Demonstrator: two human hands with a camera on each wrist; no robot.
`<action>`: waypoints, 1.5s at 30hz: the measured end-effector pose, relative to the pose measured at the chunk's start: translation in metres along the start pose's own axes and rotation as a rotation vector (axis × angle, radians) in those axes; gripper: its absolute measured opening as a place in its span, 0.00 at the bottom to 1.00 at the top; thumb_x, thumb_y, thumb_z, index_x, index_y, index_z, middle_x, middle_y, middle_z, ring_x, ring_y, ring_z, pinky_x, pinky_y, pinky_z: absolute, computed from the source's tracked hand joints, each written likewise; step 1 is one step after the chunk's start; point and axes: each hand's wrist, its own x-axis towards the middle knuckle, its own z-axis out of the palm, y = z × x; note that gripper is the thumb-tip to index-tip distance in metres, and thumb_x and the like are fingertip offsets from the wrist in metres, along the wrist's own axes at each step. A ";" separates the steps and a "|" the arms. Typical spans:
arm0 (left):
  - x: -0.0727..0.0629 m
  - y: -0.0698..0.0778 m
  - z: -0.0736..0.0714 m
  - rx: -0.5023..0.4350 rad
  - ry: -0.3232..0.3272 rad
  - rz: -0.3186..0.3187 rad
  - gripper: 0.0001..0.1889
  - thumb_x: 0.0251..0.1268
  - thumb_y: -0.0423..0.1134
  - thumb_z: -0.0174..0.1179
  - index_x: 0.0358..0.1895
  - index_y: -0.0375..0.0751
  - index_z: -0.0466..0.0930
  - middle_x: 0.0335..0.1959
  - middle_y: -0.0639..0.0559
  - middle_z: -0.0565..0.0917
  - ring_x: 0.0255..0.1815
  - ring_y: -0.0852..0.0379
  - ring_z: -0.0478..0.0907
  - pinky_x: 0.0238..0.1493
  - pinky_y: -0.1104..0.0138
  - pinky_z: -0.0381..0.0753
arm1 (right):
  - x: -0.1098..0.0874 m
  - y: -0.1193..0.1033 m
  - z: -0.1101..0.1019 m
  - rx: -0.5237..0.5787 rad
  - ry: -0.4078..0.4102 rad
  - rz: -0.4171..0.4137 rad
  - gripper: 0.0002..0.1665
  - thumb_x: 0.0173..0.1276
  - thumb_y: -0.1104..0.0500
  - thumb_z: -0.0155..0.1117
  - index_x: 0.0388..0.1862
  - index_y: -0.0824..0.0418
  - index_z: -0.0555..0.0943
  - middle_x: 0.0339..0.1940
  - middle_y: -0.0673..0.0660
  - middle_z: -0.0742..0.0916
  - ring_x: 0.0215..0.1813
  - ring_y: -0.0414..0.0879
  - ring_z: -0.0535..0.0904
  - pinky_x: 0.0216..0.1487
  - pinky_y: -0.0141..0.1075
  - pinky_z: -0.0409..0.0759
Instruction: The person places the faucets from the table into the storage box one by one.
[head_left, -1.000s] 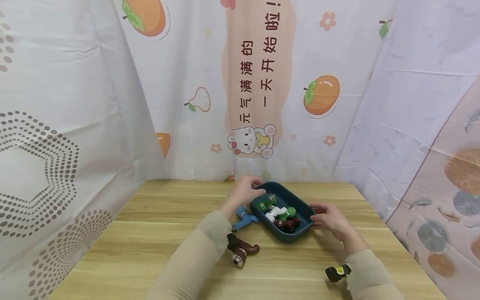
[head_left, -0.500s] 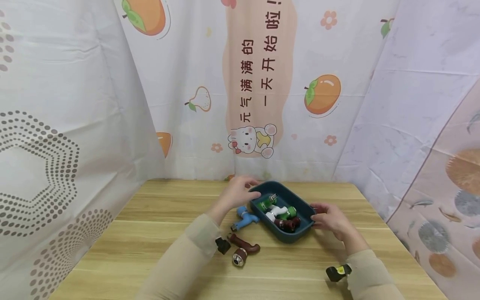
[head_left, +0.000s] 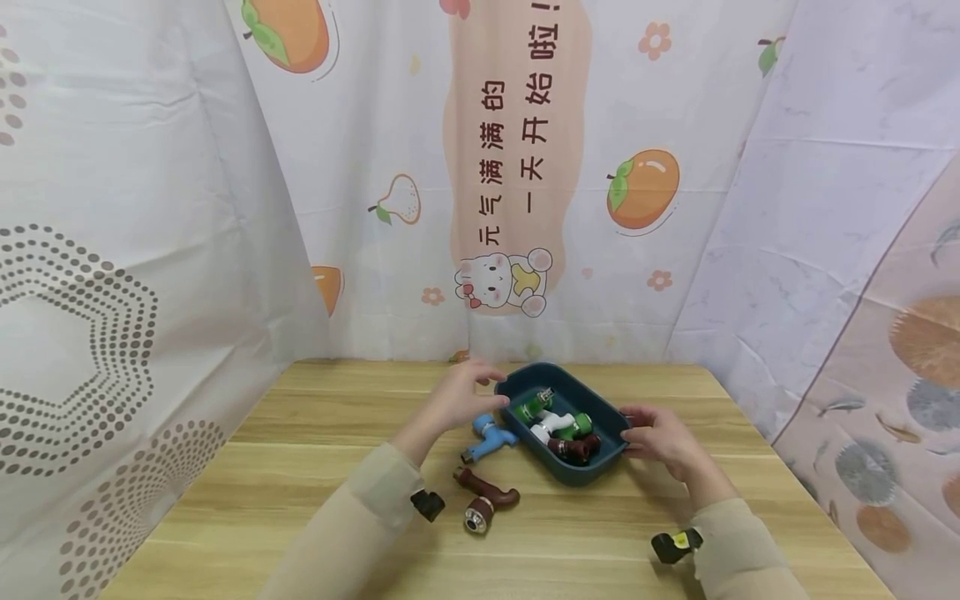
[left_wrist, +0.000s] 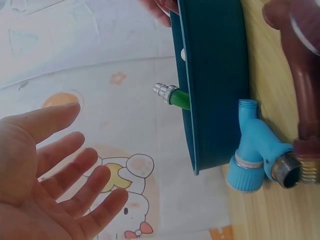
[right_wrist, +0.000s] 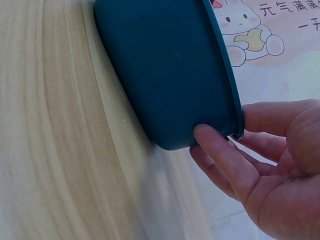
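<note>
A dark teal plastic basin (head_left: 577, 475) sits on the table, holding a green tap (head_left: 534, 406), a white tap (head_left: 553, 423) and a dark red tap (head_left: 573, 450) among several taps. My right hand (head_left: 660, 437) grips the basin's right end, its fingers at the rim and outer wall in the right wrist view. Beside the opposite end is my left hand (head_left: 463, 396), fingers spread and nothing held; the left wrist view shows a gap between this hand (left_wrist: 65, 175) and the basin. A blue tap (head_left: 491, 437) lies against the basin's left side, with a brown-red tap (head_left: 487, 497) nearer me.
Wooden tabletop (head_left: 300, 467) lies under everything. A printed curtain (head_left: 390, 275) hangs behind its back edge, with more cloth at both sides. Small black wrist devices (head_left: 427, 505) show at the cuffs.
My left hand has let go of the basin's left end and drawn away to the left, its fingers spreading. The right hand, the basin and the taps stay put.
</note>
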 end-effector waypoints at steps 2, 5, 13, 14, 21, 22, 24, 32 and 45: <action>-0.004 -0.004 0.000 -0.005 0.001 0.017 0.17 0.65 0.47 0.71 0.54 0.50 0.86 0.58 0.54 0.81 0.56 0.53 0.78 0.53 0.55 0.80 | 0.000 0.001 0.000 0.000 -0.006 0.000 0.34 0.70 0.75 0.58 0.72 0.82 0.61 0.59 0.80 0.74 0.52 0.62 0.82 0.51 0.51 0.84; -0.010 -0.009 0.000 -0.017 -0.005 0.044 0.16 0.65 0.46 0.71 0.54 0.49 0.86 0.57 0.54 0.82 0.55 0.53 0.79 0.52 0.56 0.81 | 0.000 0.001 0.000 0.006 -0.001 0.003 0.34 0.69 0.75 0.58 0.72 0.82 0.61 0.59 0.80 0.74 0.52 0.61 0.83 0.50 0.51 0.84; -0.022 -0.021 0.001 -0.055 -0.037 0.086 0.16 0.66 0.43 0.70 0.54 0.47 0.86 0.56 0.54 0.82 0.56 0.50 0.79 0.51 0.57 0.81 | -0.001 0.001 0.001 0.006 -0.007 -0.011 0.34 0.70 0.75 0.58 0.72 0.83 0.60 0.59 0.80 0.74 0.51 0.60 0.83 0.50 0.51 0.85; -0.024 -0.023 0.001 -0.060 -0.038 0.092 0.16 0.65 0.43 0.70 0.55 0.47 0.86 0.56 0.53 0.82 0.56 0.49 0.79 0.51 0.56 0.81 | -0.001 0.001 0.001 0.007 -0.007 -0.011 0.34 0.70 0.75 0.58 0.72 0.83 0.60 0.59 0.80 0.74 0.51 0.60 0.83 0.50 0.51 0.85; -0.032 -0.030 0.003 -0.064 -0.055 0.103 0.19 0.66 0.42 0.70 0.58 0.43 0.85 0.56 0.53 0.83 0.55 0.51 0.78 0.52 0.54 0.81 | 0.000 0.001 0.000 0.007 -0.011 -0.013 0.33 0.70 0.75 0.58 0.71 0.83 0.61 0.59 0.80 0.74 0.51 0.60 0.83 0.50 0.52 0.84; -0.033 -0.031 0.002 -0.058 -0.063 0.095 0.19 0.66 0.43 0.70 0.59 0.43 0.85 0.56 0.54 0.83 0.56 0.51 0.78 0.52 0.55 0.81 | 0.000 0.001 0.000 0.007 -0.013 -0.013 0.33 0.70 0.75 0.58 0.71 0.83 0.61 0.59 0.80 0.74 0.51 0.60 0.83 0.50 0.52 0.84; -0.036 -0.032 0.002 -0.058 -0.072 0.095 0.20 0.66 0.43 0.69 0.59 0.42 0.84 0.57 0.53 0.83 0.56 0.50 0.78 0.51 0.55 0.81 | 0.000 0.002 0.000 0.009 -0.012 -0.014 0.33 0.70 0.75 0.58 0.71 0.83 0.61 0.59 0.80 0.74 0.51 0.60 0.83 0.50 0.52 0.85; -0.044 -0.039 0.005 -0.061 -0.098 0.089 0.19 0.66 0.43 0.70 0.59 0.45 0.85 0.57 0.52 0.84 0.56 0.43 0.80 0.51 0.53 0.81 | -0.001 0.000 0.001 0.008 -0.009 -0.012 0.34 0.70 0.75 0.58 0.72 0.82 0.61 0.59 0.80 0.73 0.51 0.60 0.83 0.50 0.51 0.85; -0.056 -0.046 0.010 -0.059 -0.147 0.093 0.16 0.64 0.44 0.69 0.54 0.47 0.86 0.57 0.49 0.84 0.54 0.45 0.79 0.50 0.53 0.81 | 0.002 0.001 0.001 -0.002 0.013 0.001 0.33 0.69 0.75 0.59 0.71 0.81 0.63 0.58 0.77 0.75 0.51 0.61 0.83 0.49 0.50 0.85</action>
